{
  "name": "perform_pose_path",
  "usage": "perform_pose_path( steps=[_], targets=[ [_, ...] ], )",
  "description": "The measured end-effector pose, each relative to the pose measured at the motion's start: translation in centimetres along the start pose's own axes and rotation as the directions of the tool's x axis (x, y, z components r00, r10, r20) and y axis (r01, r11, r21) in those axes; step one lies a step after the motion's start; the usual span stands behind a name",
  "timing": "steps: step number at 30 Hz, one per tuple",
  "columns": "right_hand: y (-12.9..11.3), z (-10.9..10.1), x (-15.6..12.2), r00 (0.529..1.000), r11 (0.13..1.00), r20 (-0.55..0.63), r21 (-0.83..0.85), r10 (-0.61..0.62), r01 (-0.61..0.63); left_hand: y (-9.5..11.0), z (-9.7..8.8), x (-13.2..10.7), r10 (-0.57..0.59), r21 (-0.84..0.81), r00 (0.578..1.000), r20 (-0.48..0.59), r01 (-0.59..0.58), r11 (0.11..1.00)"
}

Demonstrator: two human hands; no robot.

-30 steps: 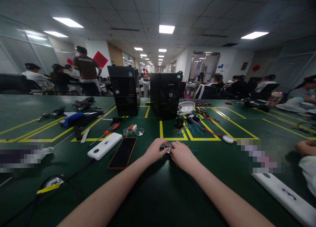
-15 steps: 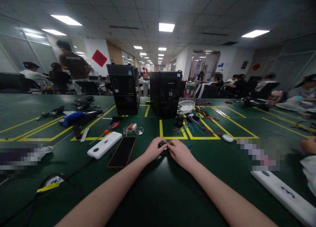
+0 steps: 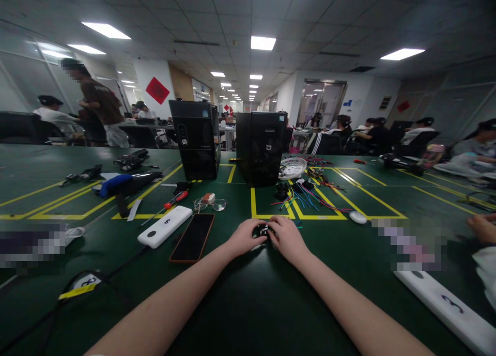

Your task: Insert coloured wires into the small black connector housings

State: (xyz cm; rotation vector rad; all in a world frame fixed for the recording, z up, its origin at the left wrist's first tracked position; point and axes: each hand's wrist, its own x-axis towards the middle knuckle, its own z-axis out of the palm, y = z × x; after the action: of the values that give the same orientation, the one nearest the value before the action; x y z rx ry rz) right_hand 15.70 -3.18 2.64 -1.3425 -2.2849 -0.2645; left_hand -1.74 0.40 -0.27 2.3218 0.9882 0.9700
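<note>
My left hand (image 3: 245,237) and my right hand (image 3: 287,237) meet over the green table (image 3: 248,304), fingers curled round a small black part (image 3: 264,230) held between them. The part is mostly hidden by my fingers; a bit of white shows on it. A black phone (image 3: 192,238) lies just left of my left hand, with a white power bank (image 3: 165,227) beyond it.
Two black computer towers (image 3: 197,139) (image 3: 259,148) stand behind my hands. Coloured wires (image 3: 310,198), a white basket (image 3: 292,167), glasses (image 3: 209,204), a red screwdriver (image 3: 175,199) and a white mouse (image 3: 357,217) lie around. A white strip marked 3 (image 3: 449,304) lies right. Another person's hand (image 3: 480,227) rests at far right.
My hands stayed together on the small part and shifted slightly forward. The standing person at the back left walked further left.
</note>
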Motion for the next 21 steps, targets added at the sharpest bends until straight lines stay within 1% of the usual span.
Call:
perform_pose_path(
  steps=[6, 10, 12, 16, 21],
  targets=[
    [-0.2, 0.3, 0.0, 0.999, 0.998, -0.019, 0.05, -0.039, 0.04, 0.2, -0.2, 0.0, -0.004, -0.044, 0.999, 0.033, 0.005, 0.999],
    [-0.1, 0.7, -0.1, 0.998, 0.993, -0.035, 0.099, -0.059, 0.062, 0.0, -0.1, 0.1, -0.055, -0.057, 0.998, 0.016, 0.055, 0.997],
    [-0.1, 1.0, -0.1, 0.998, 0.991, -0.038, 0.122, -0.057, 0.061, 0.0, -0.1, 0.1, -0.076, -0.059, 0.997, 0.012, 0.076, 0.995],
    [-0.1, 1.3, -0.2, 0.999, 0.986, -0.018, 0.163, -0.037, 0.039, 0.0, -0.1, 0.1, -0.08, -0.07, 0.997, 0.02, 0.081, 0.994],
    [-0.2, 1.0, -0.2, 0.999, 0.981, -0.008, 0.187, -0.05, 0.051, 0.1, -0.3, 0.1, -0.091, -0.145, 0.995, 0.035, 0.095, 0.985]
  ],
)
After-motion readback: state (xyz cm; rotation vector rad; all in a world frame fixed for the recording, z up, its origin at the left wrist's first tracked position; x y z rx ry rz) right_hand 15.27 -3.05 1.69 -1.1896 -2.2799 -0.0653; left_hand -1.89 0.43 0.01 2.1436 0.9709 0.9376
